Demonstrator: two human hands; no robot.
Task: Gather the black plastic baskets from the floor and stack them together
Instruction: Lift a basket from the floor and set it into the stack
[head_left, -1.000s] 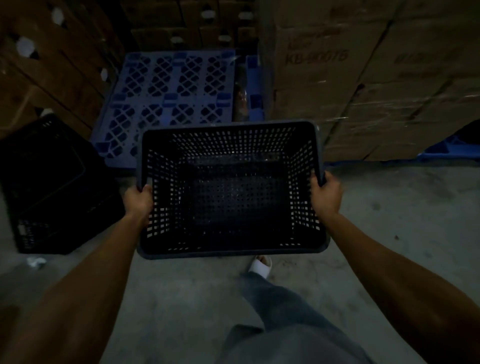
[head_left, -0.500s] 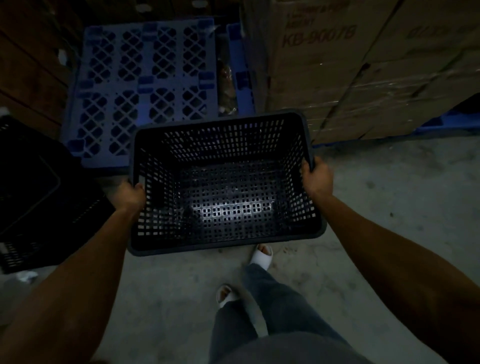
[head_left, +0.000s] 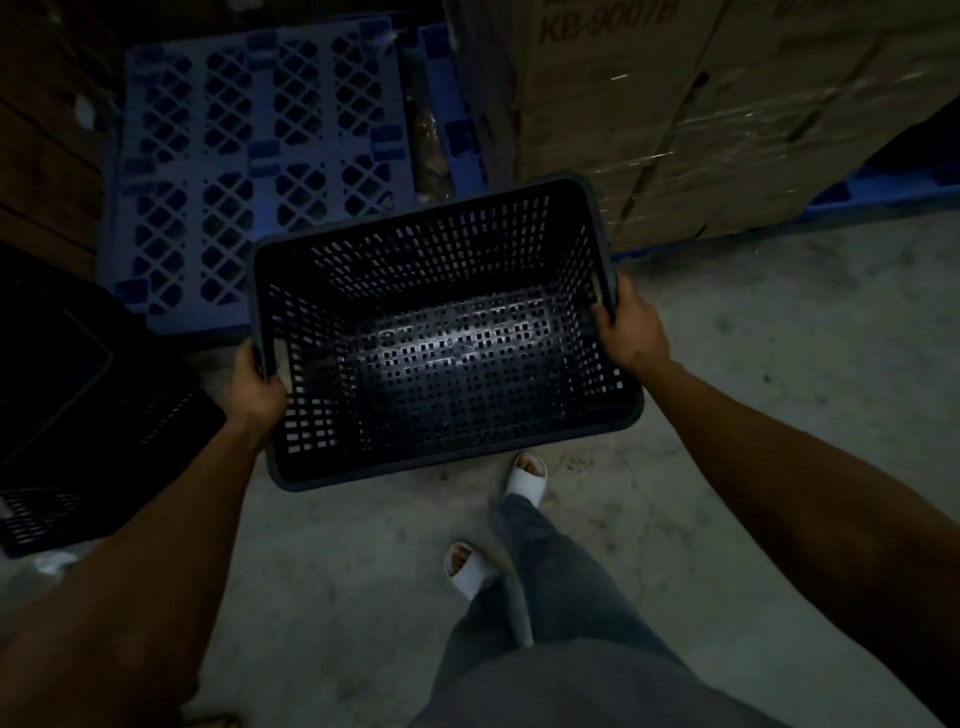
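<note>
Holding the black basket (head_left: 441, 338) clear of the floor (head_left: 779, 364), the left hand (head_left: 257, 384) has its grip closed on the left rim and the right hand (head_left: 631, 327) has its grip closed on the right rim. Just beside the left forearm, a second black basket (head_left: 78, 415) rests on the floor. Bare concrete lies open to the right. Ahead, a blue pallet (head_left: 249, 166) and stacked cardboard boxes (head_left: 727, 114) bound the dim space
</note>
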